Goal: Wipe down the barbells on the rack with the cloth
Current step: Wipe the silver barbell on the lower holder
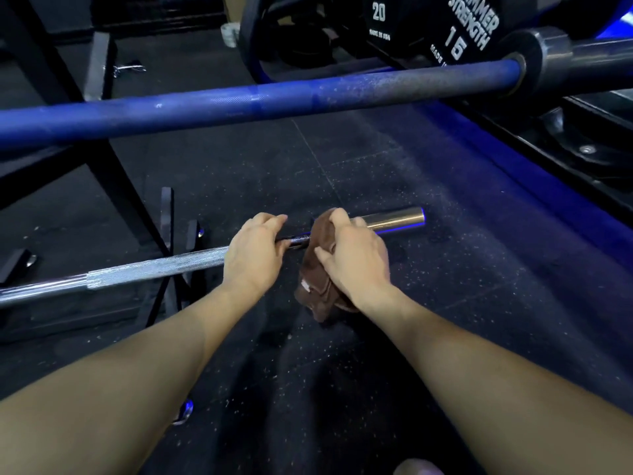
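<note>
Dim, blue-tinged light; wide-angle bending at edges.

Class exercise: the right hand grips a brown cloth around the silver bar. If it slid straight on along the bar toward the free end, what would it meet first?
Probably nothing: past the right hand and cloth, the silver bar shows only its bare smooth sleeve, then open floor.

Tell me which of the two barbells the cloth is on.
The silver barbell, the lower, nearer one. The right hand wraps the brown cloth round it while the left hand holds it. The blue barbell above is untouched.
</note>
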Demonstrator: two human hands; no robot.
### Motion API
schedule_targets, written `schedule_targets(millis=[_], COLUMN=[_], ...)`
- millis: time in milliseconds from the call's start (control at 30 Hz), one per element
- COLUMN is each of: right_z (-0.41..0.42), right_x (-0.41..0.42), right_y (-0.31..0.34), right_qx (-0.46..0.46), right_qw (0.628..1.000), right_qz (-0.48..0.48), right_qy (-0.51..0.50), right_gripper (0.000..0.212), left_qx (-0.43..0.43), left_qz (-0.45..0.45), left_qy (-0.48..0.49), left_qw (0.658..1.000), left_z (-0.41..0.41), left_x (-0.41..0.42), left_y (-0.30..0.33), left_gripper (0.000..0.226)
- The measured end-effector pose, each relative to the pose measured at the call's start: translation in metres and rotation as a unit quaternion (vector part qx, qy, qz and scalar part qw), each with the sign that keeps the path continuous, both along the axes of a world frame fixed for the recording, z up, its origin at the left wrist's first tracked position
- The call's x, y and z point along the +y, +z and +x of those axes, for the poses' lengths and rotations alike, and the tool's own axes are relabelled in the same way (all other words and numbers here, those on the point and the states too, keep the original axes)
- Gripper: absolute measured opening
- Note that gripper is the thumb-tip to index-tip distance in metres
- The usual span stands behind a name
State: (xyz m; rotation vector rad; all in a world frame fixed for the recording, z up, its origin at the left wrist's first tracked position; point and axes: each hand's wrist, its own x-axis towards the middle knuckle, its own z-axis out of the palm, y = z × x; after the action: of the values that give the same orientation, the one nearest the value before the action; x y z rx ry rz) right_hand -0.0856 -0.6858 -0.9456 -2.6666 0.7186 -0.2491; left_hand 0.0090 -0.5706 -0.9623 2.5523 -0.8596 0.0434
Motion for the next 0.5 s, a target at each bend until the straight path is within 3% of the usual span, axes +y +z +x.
schedule_targets(millis=[267, 400, 500], right_z=[0.019, 0.023, 0.017], right_x=[-0.002, 0.005, 0.011], right_y=[0.022, 0.029, 0.021], right_qx=[0.042, 0.052, 0.061], right_qw=[0.999, 0.996, 0.99], right_qz=[0.006, -0.055, -0.129], right_qy=[-0.026, -0.046, 0.005], right_gripper=[0.029, 0.026, 0.034], left_qx=[-0.026, -0.035, -0.028], left_qz=[0.029, 0.042, 0.049], left_qy=[-0.024, -0.022, -0.028], left_qw=[0.999, 0.998, 0.998], left_z=[0.002, 0.004, 0.005], left_x=[0.001, -0.002, 0.0], left_y=[0.007, 0.011, 0.011], left_gripper=[0.047, 0.048, 0.047])
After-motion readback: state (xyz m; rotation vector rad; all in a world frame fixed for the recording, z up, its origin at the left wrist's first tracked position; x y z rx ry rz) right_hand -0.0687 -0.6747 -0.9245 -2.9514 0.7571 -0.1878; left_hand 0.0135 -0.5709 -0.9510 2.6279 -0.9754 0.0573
